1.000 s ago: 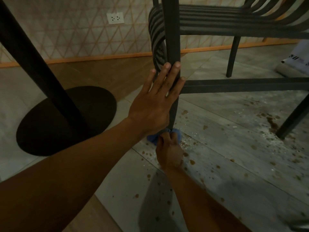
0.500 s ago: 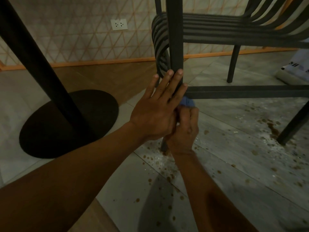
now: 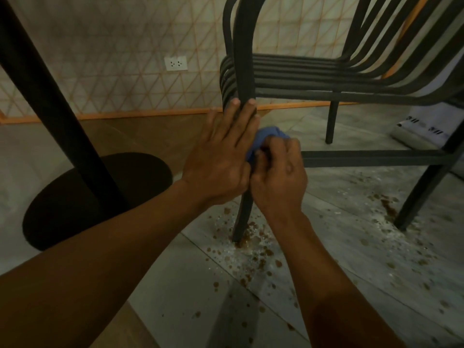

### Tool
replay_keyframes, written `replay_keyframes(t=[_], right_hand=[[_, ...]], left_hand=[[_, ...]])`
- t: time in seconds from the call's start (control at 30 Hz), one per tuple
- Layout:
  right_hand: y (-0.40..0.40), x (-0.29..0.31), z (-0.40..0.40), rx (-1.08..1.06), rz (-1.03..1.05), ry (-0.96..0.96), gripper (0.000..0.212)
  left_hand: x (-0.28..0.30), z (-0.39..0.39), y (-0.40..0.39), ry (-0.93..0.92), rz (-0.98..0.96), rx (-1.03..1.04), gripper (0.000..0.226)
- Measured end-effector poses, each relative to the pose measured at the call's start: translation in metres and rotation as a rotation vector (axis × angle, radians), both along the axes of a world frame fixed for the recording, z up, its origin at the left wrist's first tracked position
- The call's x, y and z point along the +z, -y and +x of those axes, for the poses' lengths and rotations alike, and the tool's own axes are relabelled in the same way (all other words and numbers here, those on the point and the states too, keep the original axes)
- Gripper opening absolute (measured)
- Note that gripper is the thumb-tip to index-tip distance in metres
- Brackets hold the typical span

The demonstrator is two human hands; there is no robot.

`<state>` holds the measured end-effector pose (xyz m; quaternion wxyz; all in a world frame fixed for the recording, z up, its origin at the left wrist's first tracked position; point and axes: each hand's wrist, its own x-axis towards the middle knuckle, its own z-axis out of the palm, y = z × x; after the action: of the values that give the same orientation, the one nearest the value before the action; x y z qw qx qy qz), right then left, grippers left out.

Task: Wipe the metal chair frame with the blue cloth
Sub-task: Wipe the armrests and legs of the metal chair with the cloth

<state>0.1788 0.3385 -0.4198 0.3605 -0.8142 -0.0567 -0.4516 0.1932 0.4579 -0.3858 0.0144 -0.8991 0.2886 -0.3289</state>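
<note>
As before, right hand (image 3: pixel 277 172) grips blue cloth (image 3: pixel 263 138); higher.

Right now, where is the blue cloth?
In the head view, the cloth is centre frame, bunched in the right hand against the chair leg, beside the left hand.

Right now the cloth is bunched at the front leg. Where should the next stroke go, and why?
Probably along the crossbar: the right hand presses the blue cloth at its joint with the front leg, which the left hand steadies.
</note>
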Motion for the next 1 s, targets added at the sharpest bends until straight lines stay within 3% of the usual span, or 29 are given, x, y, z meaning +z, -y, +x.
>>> replay_keyframes(t=[0.1,0.2,0.33,0.53,0.73,1.0], right_hand=[[0.007,0.013,0.011,0.112,-0.030,-0.100,0.004],[0.016,0.017,0.012,0.266,0.123,-0.240,0.006],[0.017,0.034,0.006,0.359,0.226,-0.267,0.009],[-0.005,0.098,0.011,0.242,0.064,-0.062,0.005],[-0.005,0.153,0.023,0.043,-0.079,0.105,0.012],[0.013,0.172,0.032,0.005,-0.101,0.236,0.017]], left_hand=[[0.007,0.000,-0.001,-0.007,0.000,0.017,0.065],[0.007,-0.004,0.000,-0.048,-0.028,0.010,0.068],[0.004,-0.008,0.005,-0.147,-0.157,-0.017,0.073],[0.050,0.002,0.005,-0.039,-0.532,-0.120,0.067],[0.103,0.016,0.009,0.140,-0.762,-0.152,0.041],[0.149,0.024,0.021,0.258,-0.796,-0.189,0.029]])
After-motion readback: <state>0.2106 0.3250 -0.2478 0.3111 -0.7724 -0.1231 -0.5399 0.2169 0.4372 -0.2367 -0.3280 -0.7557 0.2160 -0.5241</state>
